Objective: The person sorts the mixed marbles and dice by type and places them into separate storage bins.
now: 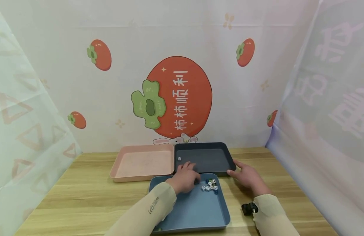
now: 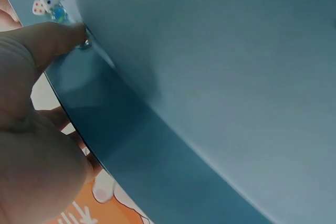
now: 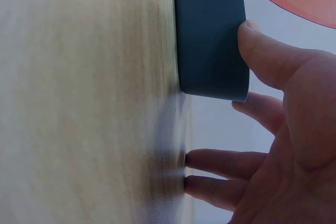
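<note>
The left hand (image 1: 184, 180) is straddling the far rim of the blue rectangular tray (image 1: 199, 209), thumb inside, fingers beyond; whether it is pinching anything cannot be told. Small white dice with coloured dots (image 1: 211, 187) are lying near that tray's far right corner, open floor spreading nearward. The right hand (image 1: 249, 177), fingers extended, is touching the near right corner of the dark, shallow tray (image 1: 208, 157), wood-grain tabletop (image 1: 276, 173) extending beyond its right edge.

Left hand (image 1: 184, 179) spans the far edge of the blue tray (image 1: 196, 213); right hand (image 1: 246, 174), fingers spread, touches the near-right corner of the dark tray (image 1: 206, 159).
</note>
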A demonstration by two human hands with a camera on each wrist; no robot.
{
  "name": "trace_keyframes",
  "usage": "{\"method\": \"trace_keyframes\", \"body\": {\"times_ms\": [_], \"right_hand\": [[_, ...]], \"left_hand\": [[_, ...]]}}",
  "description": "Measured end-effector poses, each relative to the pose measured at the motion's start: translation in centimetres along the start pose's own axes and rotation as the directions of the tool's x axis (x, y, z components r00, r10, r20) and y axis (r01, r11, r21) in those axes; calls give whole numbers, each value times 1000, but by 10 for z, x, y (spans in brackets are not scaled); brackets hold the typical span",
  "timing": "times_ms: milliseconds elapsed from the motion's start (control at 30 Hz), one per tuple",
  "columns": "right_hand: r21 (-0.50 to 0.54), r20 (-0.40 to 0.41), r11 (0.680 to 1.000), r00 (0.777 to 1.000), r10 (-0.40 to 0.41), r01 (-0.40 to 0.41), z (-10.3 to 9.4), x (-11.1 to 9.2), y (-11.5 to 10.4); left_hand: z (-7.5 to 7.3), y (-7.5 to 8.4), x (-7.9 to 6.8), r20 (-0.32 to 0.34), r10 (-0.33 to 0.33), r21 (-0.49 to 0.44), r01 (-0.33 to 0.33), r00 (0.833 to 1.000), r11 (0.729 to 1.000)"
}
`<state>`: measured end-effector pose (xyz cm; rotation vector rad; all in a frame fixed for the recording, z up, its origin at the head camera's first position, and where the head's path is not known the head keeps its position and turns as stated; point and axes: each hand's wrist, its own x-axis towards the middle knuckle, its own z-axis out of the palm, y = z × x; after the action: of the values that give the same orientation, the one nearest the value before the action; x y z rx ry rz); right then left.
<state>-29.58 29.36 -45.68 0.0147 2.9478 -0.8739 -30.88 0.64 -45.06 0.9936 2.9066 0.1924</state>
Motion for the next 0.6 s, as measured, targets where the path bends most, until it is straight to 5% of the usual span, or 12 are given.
{"method": "trace_keyframes", "body": {"times_ms": [267, 600], "right_hand": [[7, -1, 1000, 1000, -9, 9, 2, 0, 0], [2, -6, 1000, 1000, -15, 15, 3, 1, 2]], "left_hand": [[0, -16, -3, -24, -3, 57, 5, 1000, 998], [-2, -14, -7, -32, 10, 51, -8, 999, 999]]}}
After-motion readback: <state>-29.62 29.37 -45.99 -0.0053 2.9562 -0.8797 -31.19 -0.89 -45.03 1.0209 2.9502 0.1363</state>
